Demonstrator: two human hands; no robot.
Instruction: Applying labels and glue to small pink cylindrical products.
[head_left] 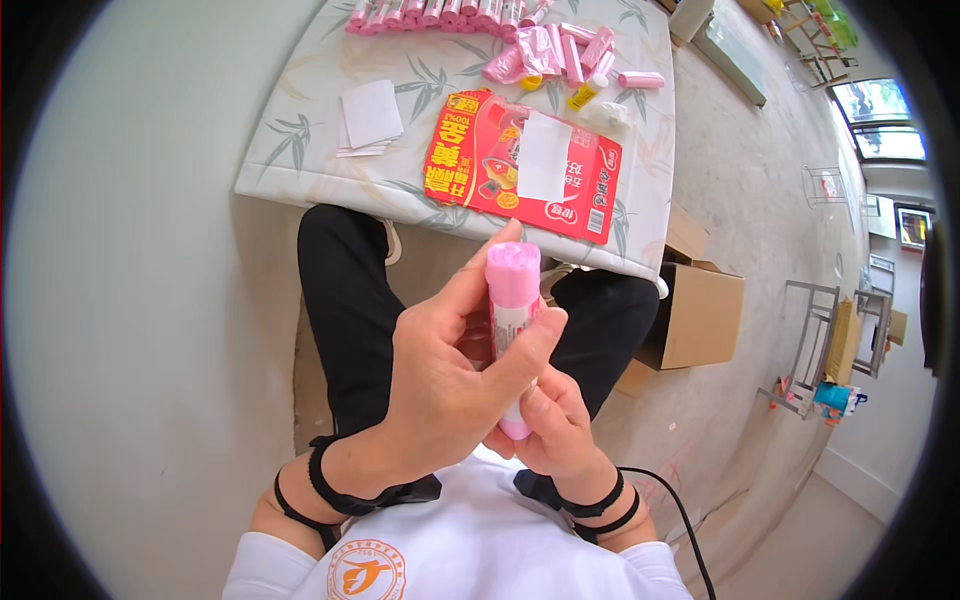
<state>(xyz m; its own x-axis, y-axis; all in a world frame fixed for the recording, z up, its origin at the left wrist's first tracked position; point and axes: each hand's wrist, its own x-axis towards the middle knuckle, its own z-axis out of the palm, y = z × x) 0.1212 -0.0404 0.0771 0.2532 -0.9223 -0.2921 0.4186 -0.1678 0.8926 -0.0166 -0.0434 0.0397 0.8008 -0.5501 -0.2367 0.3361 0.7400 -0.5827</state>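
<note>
Upright in front of my body is a pink roll of plastic bags (514, 275) with a white label around its middle. My left hand (435, 375) wraps around its upper part, thumb across the label. Lower down, my right hand (560, 425) grips the bottom end between thumb and fingers. Just beyond my hands, a flattened red cardboard package (470, 150) lies on the table with a white paper slip (545, 155) on it. A stack of white paper slips (371, 115) sits left of the cardboard. Behind it is a yellow glue stick (588, 92) with a white end.
Several pink rolls (450, 12) line the far edge of the patterned tablecloth (290, 100); others (572, 55) lie loosely beside them. An open cardboard box (705, 315) stands on the floor right of my legs. A black cable (685, 525) runs by my right arm. Metal frames (815, 340) stand farther right.
</note>
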